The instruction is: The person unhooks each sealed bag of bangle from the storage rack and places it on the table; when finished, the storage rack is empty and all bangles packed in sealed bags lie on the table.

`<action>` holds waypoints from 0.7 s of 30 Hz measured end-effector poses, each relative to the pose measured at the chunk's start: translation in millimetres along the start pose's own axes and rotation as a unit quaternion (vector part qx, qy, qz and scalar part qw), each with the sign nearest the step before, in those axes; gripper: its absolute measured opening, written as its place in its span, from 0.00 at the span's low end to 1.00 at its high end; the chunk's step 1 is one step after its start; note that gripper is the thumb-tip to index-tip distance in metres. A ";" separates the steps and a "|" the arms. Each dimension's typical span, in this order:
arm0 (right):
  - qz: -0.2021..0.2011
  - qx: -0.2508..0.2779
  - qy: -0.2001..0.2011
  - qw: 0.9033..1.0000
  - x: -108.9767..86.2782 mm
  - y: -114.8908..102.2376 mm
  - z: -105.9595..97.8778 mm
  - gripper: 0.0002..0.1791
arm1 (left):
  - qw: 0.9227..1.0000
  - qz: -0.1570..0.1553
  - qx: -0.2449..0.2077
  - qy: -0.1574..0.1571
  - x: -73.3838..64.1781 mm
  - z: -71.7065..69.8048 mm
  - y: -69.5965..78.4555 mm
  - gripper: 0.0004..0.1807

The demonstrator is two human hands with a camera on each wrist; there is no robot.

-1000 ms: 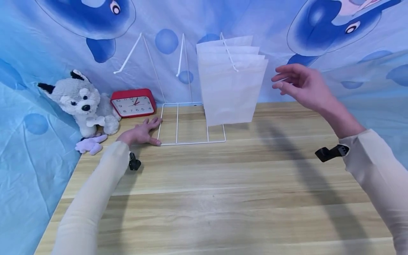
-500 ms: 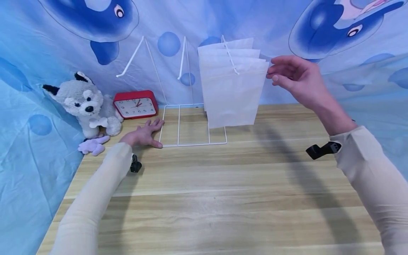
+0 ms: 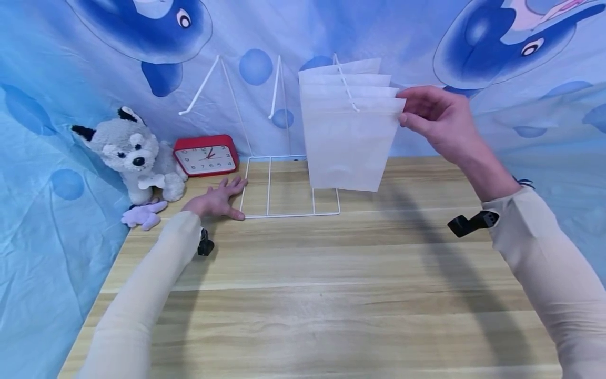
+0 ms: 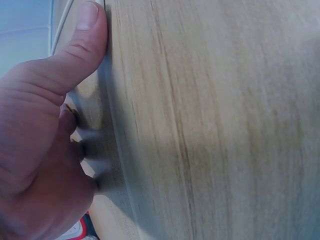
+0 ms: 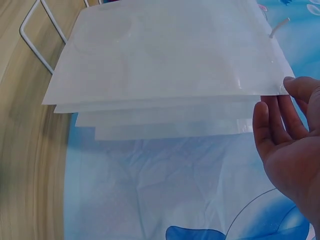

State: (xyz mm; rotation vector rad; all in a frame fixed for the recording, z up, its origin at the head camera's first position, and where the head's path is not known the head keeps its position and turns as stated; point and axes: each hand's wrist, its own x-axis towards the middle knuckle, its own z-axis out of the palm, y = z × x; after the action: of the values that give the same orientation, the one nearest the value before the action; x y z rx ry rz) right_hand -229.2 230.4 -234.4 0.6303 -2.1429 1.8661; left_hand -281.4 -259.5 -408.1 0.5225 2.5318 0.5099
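Plainly, the table (image 3: 322, 284) bears the wire rack (image 3: 269, 187), with the white sheets (image 3: 352, 142) hanging in a stack at its right hook (image 3: 346, 87). The right hand (image 3: 437, 118) pinches the front sheet (image 5: 170, 50) by its upper right edge, thumb on one face, fingers behind. The left hand (image 3: 215, 201) lies at the rack's left bar, fingers and thumb spread. The step seems to be handling that sheet, whether for hanging or removal I cannot tell; the next move calls for a light pinch and a braced rack.
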 end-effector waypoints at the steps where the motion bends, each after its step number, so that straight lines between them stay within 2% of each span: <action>1: 0.006 -0.017 -0.001 1.000 0.4 -0.5 1.0 0.18 | 1.000 0.000 -0.001 0.000 0.1 -0.1 0.1 0.60; 6: 0.035 -0.090 -0.020 0.995 4.0 -3.4 7.0 0.18 | 1.000 -0.004 -0.006 -0.002 -0.5 -0.6 -0.1 0.60; 9: 0.043 -0.104 -0.028 0.993 6.7 -5.0 9.6 0.17 | 1.000 -0.004 -0.006 -0.003 -0.4 -1.1 0.8 0.60; 21: 0.078 -0.070 -0.045 0.993 13.7 -7.8 20.0 0.16 | 1.000 -0.009 -0.011 -0.001 -0.6 -0.5 2.7 0.61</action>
State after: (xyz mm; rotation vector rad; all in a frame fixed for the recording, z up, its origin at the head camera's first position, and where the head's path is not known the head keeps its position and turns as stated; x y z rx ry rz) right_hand -235.5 207.7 -224.7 0.5405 -2.4205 1.7711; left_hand -280.6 -257.5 -406.2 0.4918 2.5238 0.5312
